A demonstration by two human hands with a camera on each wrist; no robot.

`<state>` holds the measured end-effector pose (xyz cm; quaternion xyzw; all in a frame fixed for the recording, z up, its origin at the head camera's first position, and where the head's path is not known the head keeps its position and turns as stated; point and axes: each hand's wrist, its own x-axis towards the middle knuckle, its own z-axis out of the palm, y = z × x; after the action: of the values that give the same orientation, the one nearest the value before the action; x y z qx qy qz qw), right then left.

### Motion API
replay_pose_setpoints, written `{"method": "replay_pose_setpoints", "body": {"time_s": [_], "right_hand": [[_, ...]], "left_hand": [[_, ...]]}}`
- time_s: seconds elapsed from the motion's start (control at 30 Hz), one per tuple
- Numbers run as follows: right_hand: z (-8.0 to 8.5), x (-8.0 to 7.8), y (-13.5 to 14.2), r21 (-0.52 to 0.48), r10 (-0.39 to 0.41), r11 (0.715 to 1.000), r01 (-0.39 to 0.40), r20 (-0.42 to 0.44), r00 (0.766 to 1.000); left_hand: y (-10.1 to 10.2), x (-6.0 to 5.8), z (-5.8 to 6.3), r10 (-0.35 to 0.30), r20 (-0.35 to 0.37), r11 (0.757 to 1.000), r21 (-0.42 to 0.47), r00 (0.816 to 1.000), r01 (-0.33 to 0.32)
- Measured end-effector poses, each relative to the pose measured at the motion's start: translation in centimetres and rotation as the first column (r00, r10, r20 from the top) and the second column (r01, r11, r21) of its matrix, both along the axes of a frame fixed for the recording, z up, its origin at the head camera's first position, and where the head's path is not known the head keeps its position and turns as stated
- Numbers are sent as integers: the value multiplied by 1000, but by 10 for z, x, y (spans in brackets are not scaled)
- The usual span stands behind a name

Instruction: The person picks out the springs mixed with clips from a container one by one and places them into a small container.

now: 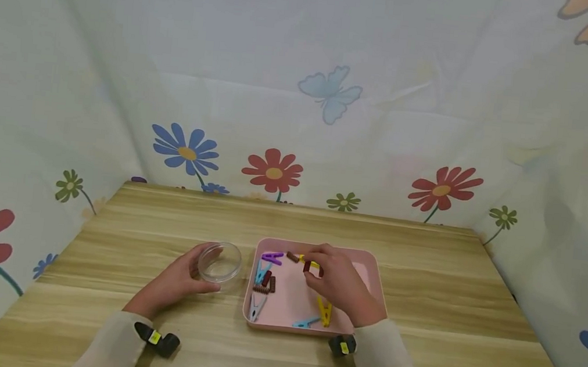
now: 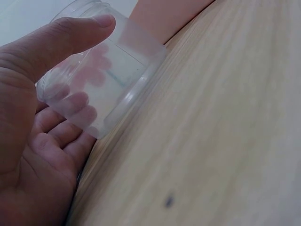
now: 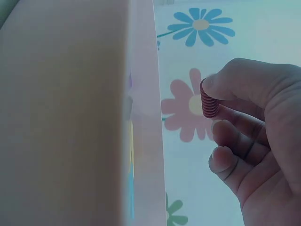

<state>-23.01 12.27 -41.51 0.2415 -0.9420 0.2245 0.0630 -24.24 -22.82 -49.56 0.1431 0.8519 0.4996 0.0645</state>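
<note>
My left hand [image 1: 175, 283] holds a clear plastic jar [image 1: 228, 266] by its side, left of a pink tray [image 1: 286, 327]. In the left wrist view the thumb lies along one side of the jar [image 2: 129, 59], with several fingers behind it. Over the tray, my right hand [image 1: 339, 282] pinches a dark red, ribbed spring [image 3: 209, 100] between thumb and fingertip, its other fingers loosely bent. Brown springs [image 1: 261, 289] and a dark red one [image 1: 267, 278] lie at the tray's left side, among clothespins: purple [image 1: 272, 257], blue [image 1: 262, 273] and grey [image 1: 256, 307].
Yellow clothespins [image 1: 324, 312] and a light blue clothespin [image 1: 305, 322] lie in the tray too, partly under the right hand. The tray's raised rim borders its contents on a wooden table [image 1: 445, 313]. A flower-printed cloth [image 1: 371, 143] stands behind the table and at both sides.
</note>
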Motion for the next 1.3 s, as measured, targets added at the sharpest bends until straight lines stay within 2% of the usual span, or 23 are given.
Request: {"method": "replay_pose_setpoints", "body": {"time_s": [0.3,0.57,0.8,1.1,1.3], "right_hand": [[1,0,-13,-50,68,996,-68,-16,998],[2,0,-23,-55,99,993,-104,-87,991],[1,-2,-33,-59,101,993,-106,-73,992],[2,-3,-44,-98,127,986,-134,-75,989],[2,-3,-54,-125,118,985,-121,-29,993]], "left_hand": [[-1,0,1,-13,16,1000,15,1000,13],[1,0,1,-9,13,1000,4,1000,9],[2,2,3,4,21,1000,-4,1000,-4],[0,1,3,-10,14,1000,11,1000,9],[-1,0,1,-14,14,1000,14,1000,14]]}}
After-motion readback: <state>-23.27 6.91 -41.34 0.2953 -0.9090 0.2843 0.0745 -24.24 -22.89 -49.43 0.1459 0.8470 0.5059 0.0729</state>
